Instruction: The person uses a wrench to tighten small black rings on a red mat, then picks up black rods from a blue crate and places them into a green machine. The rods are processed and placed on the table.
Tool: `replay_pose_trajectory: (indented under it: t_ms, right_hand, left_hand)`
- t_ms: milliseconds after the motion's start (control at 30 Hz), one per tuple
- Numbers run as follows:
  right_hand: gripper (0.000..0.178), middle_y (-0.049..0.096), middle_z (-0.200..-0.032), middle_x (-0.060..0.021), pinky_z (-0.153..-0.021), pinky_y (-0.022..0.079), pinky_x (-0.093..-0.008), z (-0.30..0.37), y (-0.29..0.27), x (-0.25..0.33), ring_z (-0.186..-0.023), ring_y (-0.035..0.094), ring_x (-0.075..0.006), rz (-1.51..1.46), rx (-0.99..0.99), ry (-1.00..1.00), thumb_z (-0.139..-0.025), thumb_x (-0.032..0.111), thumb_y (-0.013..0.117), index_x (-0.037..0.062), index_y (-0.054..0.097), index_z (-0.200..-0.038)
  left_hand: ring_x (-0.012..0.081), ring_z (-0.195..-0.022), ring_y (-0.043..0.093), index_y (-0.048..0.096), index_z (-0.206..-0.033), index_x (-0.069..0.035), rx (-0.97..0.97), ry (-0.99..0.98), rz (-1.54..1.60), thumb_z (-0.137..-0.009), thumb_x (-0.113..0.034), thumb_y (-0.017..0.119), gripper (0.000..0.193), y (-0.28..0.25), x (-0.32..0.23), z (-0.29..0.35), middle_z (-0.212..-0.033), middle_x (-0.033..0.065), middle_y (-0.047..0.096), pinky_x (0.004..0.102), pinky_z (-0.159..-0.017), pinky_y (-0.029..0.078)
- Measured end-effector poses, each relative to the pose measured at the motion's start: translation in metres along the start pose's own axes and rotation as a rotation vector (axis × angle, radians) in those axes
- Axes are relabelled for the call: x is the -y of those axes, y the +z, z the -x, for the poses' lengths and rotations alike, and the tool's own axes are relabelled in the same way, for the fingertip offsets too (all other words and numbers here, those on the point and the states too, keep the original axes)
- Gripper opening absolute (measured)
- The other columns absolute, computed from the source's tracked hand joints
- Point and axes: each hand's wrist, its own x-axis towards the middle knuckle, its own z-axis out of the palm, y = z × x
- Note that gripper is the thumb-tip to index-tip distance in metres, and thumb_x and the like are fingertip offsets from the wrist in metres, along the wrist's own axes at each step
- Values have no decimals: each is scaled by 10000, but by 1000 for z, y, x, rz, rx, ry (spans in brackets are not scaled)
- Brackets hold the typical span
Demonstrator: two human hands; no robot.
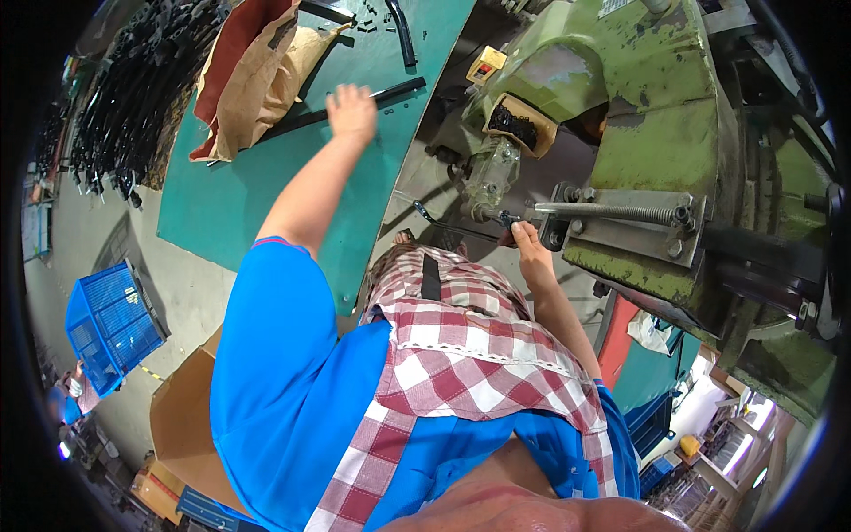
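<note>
My left hand (352,115) reaches over the green tabletop (226,208), across a long black tube (397,91). Its fingers are slightly apart, and whether they press on the tube is hard to see. Beside the machine's lower tooling, my right hand (530,253) has thumb and fingers closed on a small dark metal part (508,218), mostly hidden by the fingers. That hand is close to a horizontal coil spring (612,210) on the green press machine (651,124). A small tray of black parts (516,124) sits on the machine above the tooling.
An open brown paper sack (257,93) lies on the table, with another black tube (402,34) and small loose pieces nearby. Bundled black rods (133,97) stand at far left. A blue crate (111,324) and a cardboard box (182,417) are at lower left.
</note>
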Motion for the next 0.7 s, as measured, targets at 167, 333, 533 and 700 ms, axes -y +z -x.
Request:
replay_pose_trajectory:
  t_ms: [167,333,533,700]
  right_hand:
    - [206,604,-910,-6,-877,399,-239,1,-5,-16,-884,523,-90,251,-200,-101,-994,210,556,18,620,-1032]
    - [147,589,-936,-14,-801,416,-255,0,-20,-33,-859,508,-93,1065,-246,-605,-952,115,587,0,611,-1039]
    - [312,606,-1106,-103,-868,455,-369,25,10,50,-1005,578,-258,572,-113,-644,-822,109,720,46,619,-1110]
    - [517,563,-1128,-65,-886,421,-418,26,28,92,-1037,547,-289,964,80,-972,-713,176,770,160,591,-1198]
  left_hand:
    - [219,-1030,575,578,-1062,-137,5,102,-38,-903,-109,480,189,8,44,19,-1026,44,565,471,-1058,357]
    - [304,-936,588,558,-1015,-113,-34,316,333,-817,-93,595,203,-55,63,75,-933,101,560,437,-840,459]
    - [305,-874,610,615,-988,-106,518,524,401,-864,-278,651,215,-136,44,149,-849,92,596,423,-798,453]
    - [385,-793,629,611,-984,-42,759,561,723,-892,-326,633,299,-169,-32,160,-765,155,637,468,-684,463]
